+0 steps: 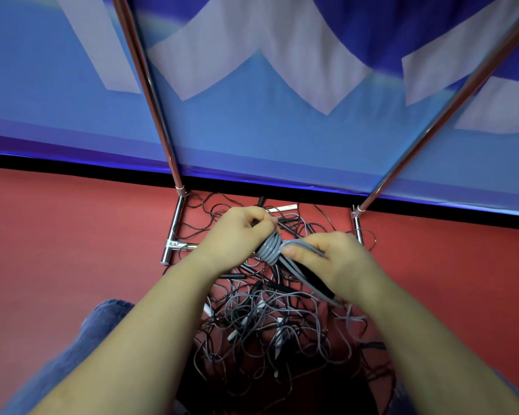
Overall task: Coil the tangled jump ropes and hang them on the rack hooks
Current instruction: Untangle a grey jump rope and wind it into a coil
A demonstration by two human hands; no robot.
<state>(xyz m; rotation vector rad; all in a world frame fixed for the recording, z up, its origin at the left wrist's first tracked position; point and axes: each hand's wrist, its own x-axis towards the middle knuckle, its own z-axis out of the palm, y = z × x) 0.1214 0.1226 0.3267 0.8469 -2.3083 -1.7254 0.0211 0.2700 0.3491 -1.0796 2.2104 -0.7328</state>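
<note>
- A blue wall (252,139) with pale zigzag shapes filled the far half of the scene, above a red floor (57,229).
- A metal rack (174,229) stood against it, its two shiny poles rising left and right from a base on the floor.
- A tangled heap of grey and black jump ropes (276,322) lay on the floor between the rack's feet, spreading toward the near side.
- The left hand (237,232) had its grip closed on one end of a grey rope bundle (271,248) held above the heap, with several turns wound around it.
- The right hand (333,262) pinched the grey strands just right of those turns, thumb on top.
- A blue-clad knee (102,319) showed near left.
</note>
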